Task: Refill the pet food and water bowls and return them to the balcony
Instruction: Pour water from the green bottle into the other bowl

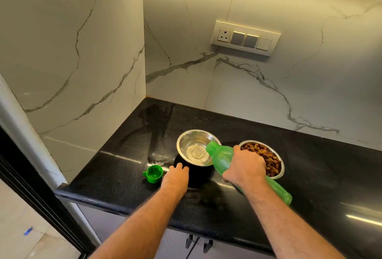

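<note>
A black polished stone countertop [310, 176] carries two round stainless-steel bowls. The water bowl [195, 148], steel inside and black outside, holds a shallow pool of water. Just right of it stands the food bowl [276, 162], filled with brown kibble. The right hand [245, 167] wraps its curled fingers around a translucent green plastic bottle [222, 155], tilted with its open mouth over the water bowl's rim. The left hand [175, 178] rests relaxed fingers against the water bowl's black outer wall. Left of the water bowl lies a green bottle cap [154, 173], inside upward. No label or writing is legible on any item.
</note>
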